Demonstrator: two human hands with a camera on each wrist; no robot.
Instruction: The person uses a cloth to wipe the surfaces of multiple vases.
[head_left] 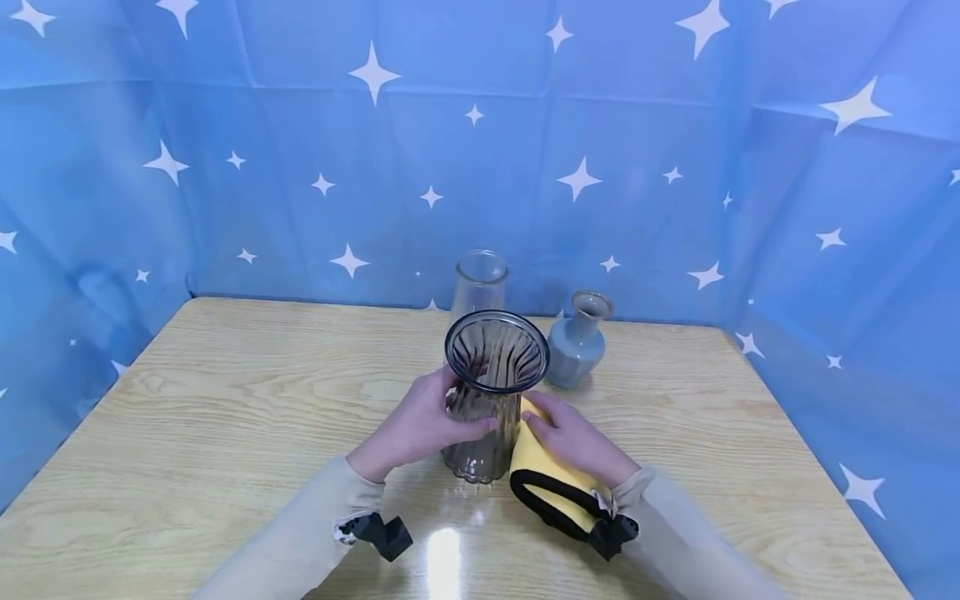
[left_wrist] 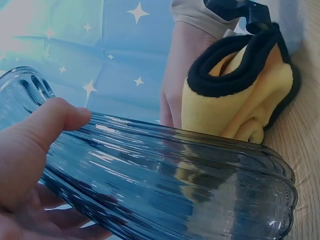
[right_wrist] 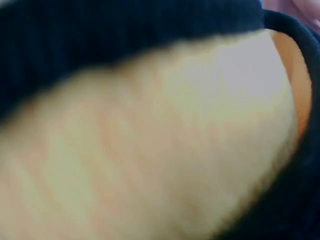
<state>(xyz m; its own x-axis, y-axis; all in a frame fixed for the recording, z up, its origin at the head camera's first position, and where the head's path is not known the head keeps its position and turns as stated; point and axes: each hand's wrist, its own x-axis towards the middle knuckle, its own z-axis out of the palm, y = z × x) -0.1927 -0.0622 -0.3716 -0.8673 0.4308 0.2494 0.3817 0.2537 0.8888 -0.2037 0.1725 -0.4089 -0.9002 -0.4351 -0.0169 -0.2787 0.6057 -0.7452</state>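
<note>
A smoky, ribbed glass vase (head_left: 480, 457) with a flared dark rim stands about upright at the middle of the table. My left hand (head_left: 427, 423) grips it from the left, thumb across the near side and fingers round the back. To the right, my right hand (head_left: 576, 440) holds a folded yellow cloth (head_left: 534, 457) with black edging against the vase's side. In the left wrist view the cloth (left_wrist: 210, 112) is bunched beside the glass, and the right fingertips are hidden behind it. The cloth (right_wrist: 160, 145) fills the right wrist view, blurred.
Behind the held vase stands a taller clear glass vase (head_left: 480, 287), partly hidden. A blue-grey ceramic vase (head_left: 576, 346) with a narrow neck stands at the back right. The wooden table (head_left: 262, 392) ends at a blue star-patterned curtain (head_left: 450, 150).
</note>
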